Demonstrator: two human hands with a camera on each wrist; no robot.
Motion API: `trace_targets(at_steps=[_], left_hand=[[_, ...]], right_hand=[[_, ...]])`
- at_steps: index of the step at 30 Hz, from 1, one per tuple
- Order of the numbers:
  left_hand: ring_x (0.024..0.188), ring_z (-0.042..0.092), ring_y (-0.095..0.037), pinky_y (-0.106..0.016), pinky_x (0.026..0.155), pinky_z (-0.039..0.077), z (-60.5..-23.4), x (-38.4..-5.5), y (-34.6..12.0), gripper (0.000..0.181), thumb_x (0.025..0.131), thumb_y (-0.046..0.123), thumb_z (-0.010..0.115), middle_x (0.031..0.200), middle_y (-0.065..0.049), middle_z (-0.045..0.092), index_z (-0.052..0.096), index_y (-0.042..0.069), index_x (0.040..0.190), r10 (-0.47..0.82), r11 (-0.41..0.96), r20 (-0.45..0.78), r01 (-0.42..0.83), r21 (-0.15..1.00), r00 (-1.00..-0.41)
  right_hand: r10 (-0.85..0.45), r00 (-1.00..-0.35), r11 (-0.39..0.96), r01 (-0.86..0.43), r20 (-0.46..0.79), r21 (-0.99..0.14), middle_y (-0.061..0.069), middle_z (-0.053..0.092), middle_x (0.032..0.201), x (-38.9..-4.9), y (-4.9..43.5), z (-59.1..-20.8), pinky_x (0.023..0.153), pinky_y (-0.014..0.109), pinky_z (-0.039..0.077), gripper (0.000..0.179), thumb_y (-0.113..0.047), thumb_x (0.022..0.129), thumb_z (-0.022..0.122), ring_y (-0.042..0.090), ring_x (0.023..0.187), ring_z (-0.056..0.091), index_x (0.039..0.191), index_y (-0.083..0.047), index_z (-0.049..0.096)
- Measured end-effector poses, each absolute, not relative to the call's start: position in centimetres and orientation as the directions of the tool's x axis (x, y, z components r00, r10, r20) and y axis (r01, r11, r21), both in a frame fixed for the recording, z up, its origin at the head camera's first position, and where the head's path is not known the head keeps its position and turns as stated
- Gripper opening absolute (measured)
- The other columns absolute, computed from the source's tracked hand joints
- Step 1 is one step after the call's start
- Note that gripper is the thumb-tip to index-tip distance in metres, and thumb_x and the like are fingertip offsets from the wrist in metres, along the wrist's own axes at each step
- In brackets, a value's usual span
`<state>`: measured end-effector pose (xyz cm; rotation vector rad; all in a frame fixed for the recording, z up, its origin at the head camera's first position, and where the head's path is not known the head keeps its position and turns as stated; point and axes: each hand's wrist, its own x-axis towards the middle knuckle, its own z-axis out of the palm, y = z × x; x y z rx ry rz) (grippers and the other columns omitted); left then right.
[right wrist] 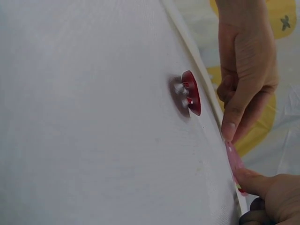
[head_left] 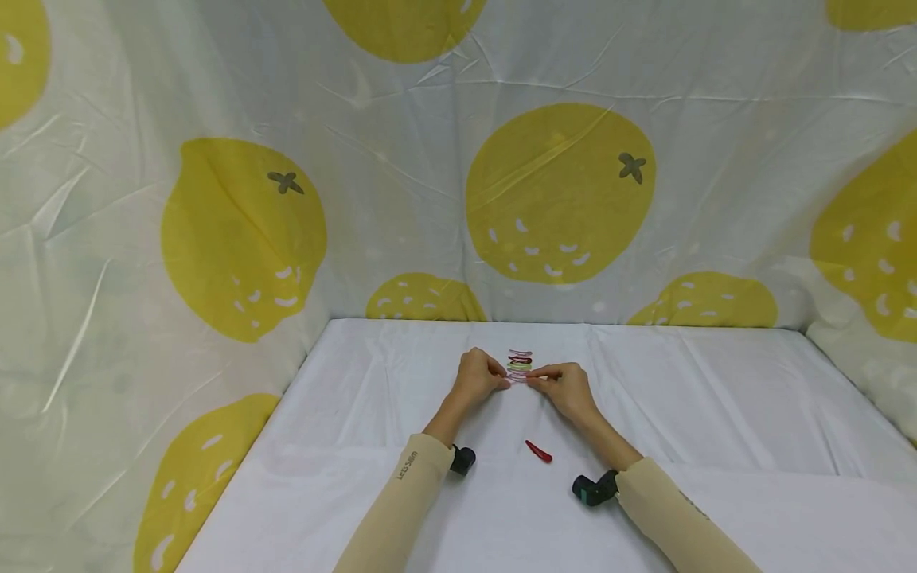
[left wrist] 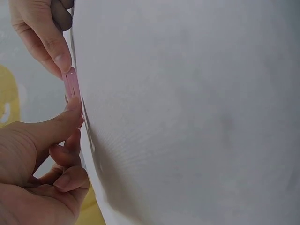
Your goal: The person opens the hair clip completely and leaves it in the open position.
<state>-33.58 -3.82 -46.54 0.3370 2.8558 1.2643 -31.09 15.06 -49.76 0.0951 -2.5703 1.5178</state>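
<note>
A pink hair clip spans the gap between my two hands. My left hand pinches one end between thumb and finger, and my right hand pinches the opposite end. The right wrist view shows the same pink clip, partly covered by fingertips. Just beyond the hands, several hair clips lie crosswise in a column, pink, red and yellow-green among them. Nearer to me, a red hair clip lies apart on the white cloth; it also shows as a red clip in the right wrist view.
A white cloth with soft creases covers the table. Behind and beside it hangs a pale curtain printed with yellow lemons. Black wrist cameras sit at both sleeve cuffs.
</note>
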Motion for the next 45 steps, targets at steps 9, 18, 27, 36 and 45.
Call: trace_targets(at_steps=[9, 18, 27, 36, 45], left_hand=[[0.077, 0.058, -0.013, -0.022, 0.066, 0.045, -46.3, -33.6, -3.9, 0.012, 0.077, 0.003, 0.09, 0.083, -0.014, 0.078, 0.082, -0.003, 0.086, 0.207, 0.644, 0.118, 0.226, 0.731, -0.971], [0.077, 0.055, -0.013, -0.023, 0.067, 0.044, -45.9, -33.2, -4.7, 0.014, 0.078, 0.004, 0.089, 0.082, -0.012, 0.075, 0.082, -0.002, 0.089, 0.191, 0.629, 0.099, 0.199, 0.751, -0.977], [0.063, 0.048, -0.009, -0.02, 0.055, 0.039, -44.9, -30.5, -6.1, 0.018, 0.078, 0.007, 0.09, 0.071, -0.004, 0.067, 0.083, 0.0, 0.093, 0.252, 0.544, 0.028, 0.165, 0.823, -0.967], [0.06, 0.052, -0.007, -0.02, 0.055, 0.04, -44.9, -27.8, -6.4, 0.021, 0.077, 0.01, 0.091, 0.067, 0.001, 0.066, 0.084, 0.004, 0.096, 0.399, 0.493, -0.026, 0.19, 0.849, -0.917], [0.061, 0.052, -0.004, -0.018, 0.056, 0.038, -45.2, -26.5, -5.6, 0.02, 0.075, 0.004, 0.091, 0.07, -0.008, 0.071, 0.083, 0.001, 0.094, 0.465, 0.486, -0.061, 0.197, 0.851, -0.883]], right_hand=[[0.026, -0.981, 0.49, -0.153, 0.19, -0.858, -0.001, 0.06, 0.061, -31.1, 15.1, -49.7, 0.052, 0.022, 0.028, 0.011, -0.013, 0.087, 0.084, 0.007, 0.058, 0.039, 0.095, -0.006, 0.085], [0.05, -0.985, 0.483, -0.122, 0.167, -0.867, 0.0, 0.063, 0.066, -30.9, 15.5, -49.4, 0.055, 0.022, 0.031, 0.013, -0.014, 0.086, 0.084, 0.01, 0.064, 0.043, 0.097, -0.008, 0.085], [-0.004, -1.0, 0.504, -0.028, 0.03, -0.863, -0.005, 0.049, 0.062, -28.3, 16.8, -47.9, 0.059, 0.024, 0.032, 0.017, -0.021, 0.087, 0.084, 0.013, 0.069, 0.043, 0.103, -0.013, 0.084], [-0.239, -0.969, 0.545, -0.086, -0.056, -0.834, -0.008, 0.043, 0.054, -24.1, 17.6, -46.9, 0.053, 0.021, 0.03, 0.018, -0.027, 0.08, 0.089, 0.006, 0.055, 0.037, 0.093, -0.015, 0.085], [-0.394, -0.919, 0.513, -0.237, 0.019, -0.825, -0.002, 0.071, 0.064, -23.3, 17.3, -47.6, 0.058, 0.017, 0.039, 0.009, -0.018, 0.08, 0.087, -0.001, 0.061, 0.049, 0.077, -0.011, 0.081]])
